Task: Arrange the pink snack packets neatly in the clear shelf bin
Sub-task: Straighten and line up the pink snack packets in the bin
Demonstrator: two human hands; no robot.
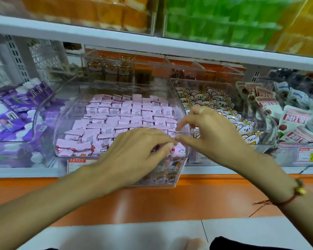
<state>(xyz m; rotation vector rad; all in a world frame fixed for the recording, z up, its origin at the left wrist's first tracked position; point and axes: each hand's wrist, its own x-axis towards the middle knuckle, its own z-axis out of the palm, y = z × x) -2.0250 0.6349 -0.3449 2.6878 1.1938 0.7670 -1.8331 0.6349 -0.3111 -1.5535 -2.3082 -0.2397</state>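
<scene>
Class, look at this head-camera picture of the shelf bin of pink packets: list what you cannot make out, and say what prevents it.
1. Head view: the pink packets at the front right of the clear bin lie hidden under the left hand.
2. Whether the left hand grips a packet: its fingertips curl out of sight.
3. Print on the packets: too small.
4. Goods on the upper shelf: blurred, cut off by the top edge.
5. The price tag under the bin: blurred, partly behind the left wrist.

Not much can be read here. The pink snack packets [126,112] in the middle have tiny black print, too small to read. At the right of the frame, the pink and white bags [296,117] show big red Chinese letters, turned upside down. The price tag [310,156] at the lower right has a yellow patch with numbers, but they are too blurry to read.
</scene>
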